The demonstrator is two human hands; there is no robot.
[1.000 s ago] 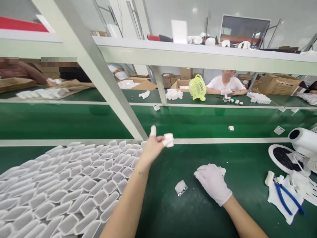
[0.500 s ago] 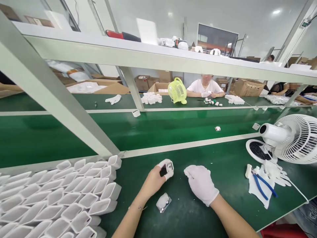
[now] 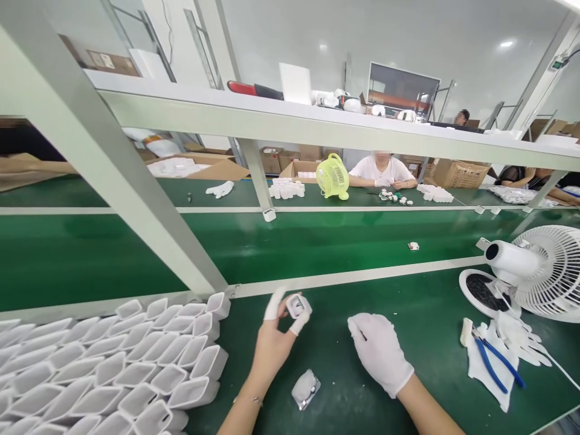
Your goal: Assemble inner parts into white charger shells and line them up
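My left hand point(image 3: 274, 343), with white finger covers on some fingers, grips a small white plastic housing point(image 3: 296, 306) between thumb and fingers; its open end faces me and shows parts inside. My right hand point(image 3: 380, 350), in a white glove, is closed, fingertips pinched together; what they hold, if anything, is hidden. It hovers to the right of the housing, apart from it. Below and between the hands, a small rounded white part with a clear, shiny edge point(image 3: 305, 389) lies on the green table point(image 3: 338, 417).
Rows of hollow white housings point(image 3: 131, 368) stand at the left. On the right are a white fan point(image 3: 521, 266), blue-handled pliers point(image 3: 493, 362) and white gloves point(image 3: 521, 344). A green conveyor belt point(image 3: 317, 248) runs behind, under a shelf point(image 3: 272, 121). Across it a person point(image 3: 383, 172) sits.
My left hand has turned the housing and opened its forefinger away from it. The right hand stays pinched at about the same spot. The whole view has shifted slightly.
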